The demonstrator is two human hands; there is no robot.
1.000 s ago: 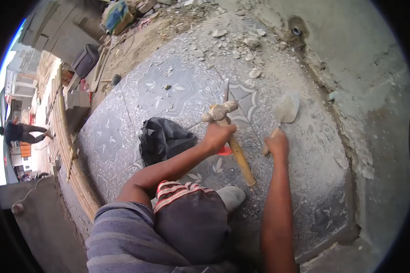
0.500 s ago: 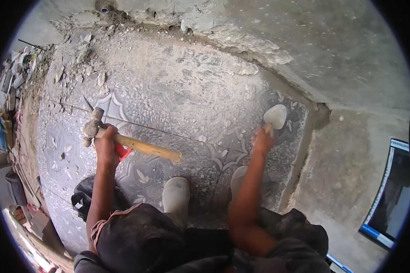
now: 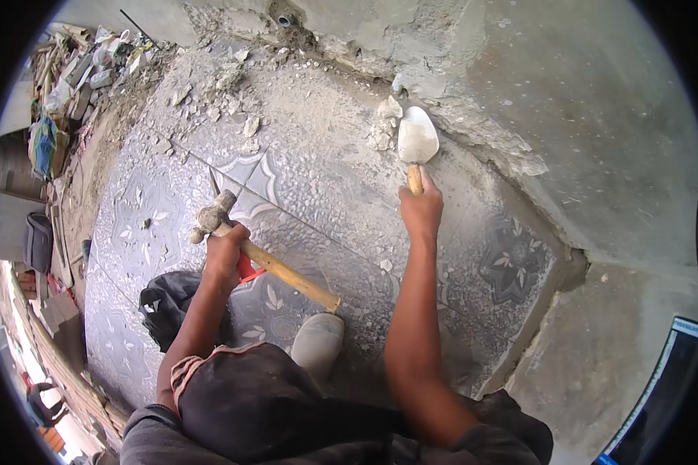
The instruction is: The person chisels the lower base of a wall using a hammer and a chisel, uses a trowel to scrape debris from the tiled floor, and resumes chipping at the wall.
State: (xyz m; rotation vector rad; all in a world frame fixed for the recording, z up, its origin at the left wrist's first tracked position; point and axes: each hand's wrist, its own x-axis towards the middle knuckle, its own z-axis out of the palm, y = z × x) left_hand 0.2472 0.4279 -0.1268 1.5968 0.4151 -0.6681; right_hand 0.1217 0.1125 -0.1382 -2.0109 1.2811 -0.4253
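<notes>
My left hand (image 3: pixel 223 256) is closed around a hammer (image 3: pixel 298 285) with a wooden handle and a dusty rounded head. In the same fist is a thin pointed metal tool, probably a chisel (image 3: pixel 213 182), with a red part (image 3: pixel 248 268) showing below the hand. My right hand (image 3: pixel 423 209) grips the short wooden handle of a trowel (image 3: pixel 419 136). The trowel's pale blade points away from me, beside a small heap of broken mortar (image 3: pixel 385 124) near the wall's foot.
Patterned floor tiles (image 3: pixel 151 209), dusty and strewn with rubble, lie below. A chipped concrete wall (image 3: pixel 566 116) rises ahead and right. A black bag (image 3: pixel 171 306) sits by my left forearm. Debris (image 3: pixel 85 70) is piled at the far left. My boot (image 3: pixel 318 341) stands on the tiles.
My right hand has pushed the trowel forward and left, to the rubble by the wall. My left hand still holds the hammer and pointed tool. The view has shifted.
</notes>
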